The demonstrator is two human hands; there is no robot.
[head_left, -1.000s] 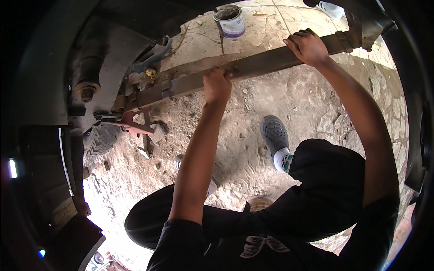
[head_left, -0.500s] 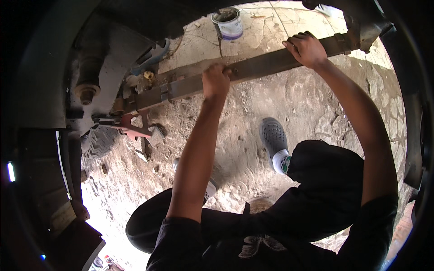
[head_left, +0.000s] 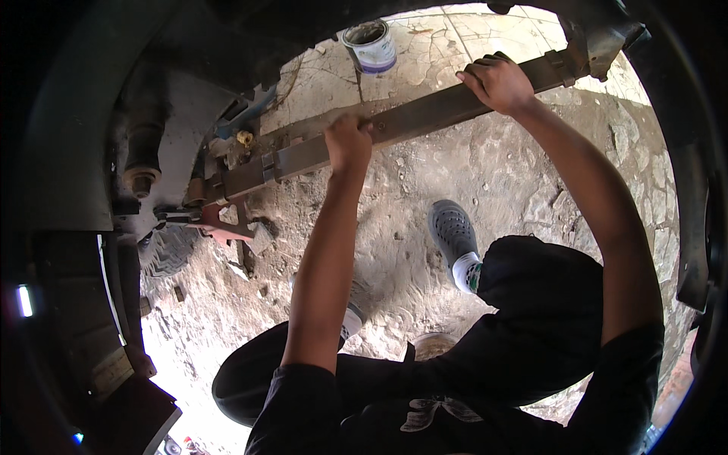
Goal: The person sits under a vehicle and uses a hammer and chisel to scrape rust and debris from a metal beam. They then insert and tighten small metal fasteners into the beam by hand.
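Note:
A long dark leaf spring (head_left: 432, 111) runs slantwise beneath the vehicle, from lower left up to the far right. My left hand (head_left: 349, 142) is closed over its middle stretch, slightly blurred, thumb side by a small bolt head. Farther right, my right hand (head_left: 499, 83) wraps over the top edge with its fingers curled to the far side. A metal clip (head_left: 270, 166) bands the spring left of my left hand, and another clip (head_left: 560, 68) sits beyond my right. The fingertips of both hands are partly hidden behind the spring.
An open paint can (head_left: 371, 51) stands on cracked tiles beyond the spring. At left are a reddish metal stand (head_left: 226, 230), a tyre (head_left: 168, 250) and stone pieces (head_left: 260, 238). Dark vehicle body panels (head_left: 57, 167) frame the view. My grey clog (head_left: 453, 229) rests on rough ground.
The whole view has shifted a little, so things lie slightly farther left in it. Both hands keep their places on the leaf spring.

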